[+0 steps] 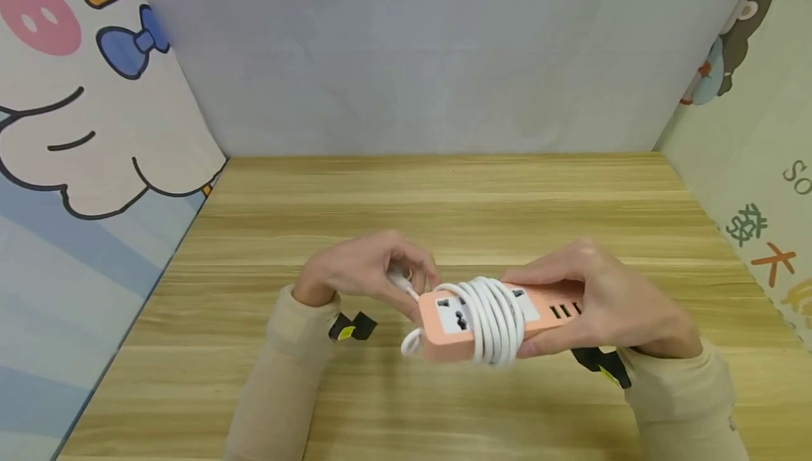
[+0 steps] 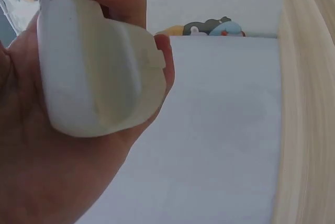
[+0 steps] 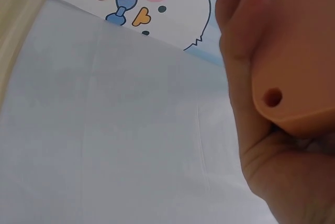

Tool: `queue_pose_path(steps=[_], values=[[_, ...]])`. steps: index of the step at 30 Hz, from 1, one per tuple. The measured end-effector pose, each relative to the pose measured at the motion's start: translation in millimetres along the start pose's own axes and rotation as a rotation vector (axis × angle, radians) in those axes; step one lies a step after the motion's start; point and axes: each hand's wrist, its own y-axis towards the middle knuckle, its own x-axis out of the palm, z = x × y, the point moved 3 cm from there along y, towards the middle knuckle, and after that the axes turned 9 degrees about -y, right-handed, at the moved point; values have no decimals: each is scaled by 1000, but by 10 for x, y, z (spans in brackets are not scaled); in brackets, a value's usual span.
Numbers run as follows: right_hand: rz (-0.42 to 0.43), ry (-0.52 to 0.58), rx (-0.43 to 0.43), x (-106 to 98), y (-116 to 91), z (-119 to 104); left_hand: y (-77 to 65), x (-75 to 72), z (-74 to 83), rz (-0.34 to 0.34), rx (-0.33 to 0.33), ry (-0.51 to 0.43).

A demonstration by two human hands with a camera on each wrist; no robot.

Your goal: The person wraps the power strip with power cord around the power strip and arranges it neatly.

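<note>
An orange power strip (image 1: 445, 337) with white socket panels is held above the table, and a white cord (image 1: 497, 320) is wound several times round its middle. My right hand (image 1: 609, 306) grips the strip's right end, thumb on the near side and fingers on the far side. Close up in the right wrist view is the strip's orange end (image 3: 303, 77) with a small round hole. My left hand (image 1: 374, 271) curls round the cord's white plug (image 2: 99, 72) at the strip's left end. A short loop of cord hangs below that end.
Below the hands lies a wood-grain table (image 1: 380, 200). A pale grey panel (image 1: 412, 52) rises behind it. Cartoon-printed panels stand on the left (image 1: 82, 144) and right (image 1: 748, 165). Each wrist wears a black strap mount.
</note>
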Motion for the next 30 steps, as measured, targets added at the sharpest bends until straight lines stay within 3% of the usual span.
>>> queue_pose_path(steps=[4, 12, 17, 25, 30], values=[[-42, 13, -33, 24, 15, 0, -34, 0, 34, -19, 6, 6], [-101, -22, -45, 73, 26, 20, -11, 6, 14, 52, -31, 7], [-135, -102, -55, 114, 35, 13, 23, -6, -55, 68, -40, 28], [-181, -150, -33, 152, 42, 0, 17, -13, -81, 32, -20, -17], [-211, -160, -46, 173, 64, -24, 12, -19, -84, 5, 15, -128]])
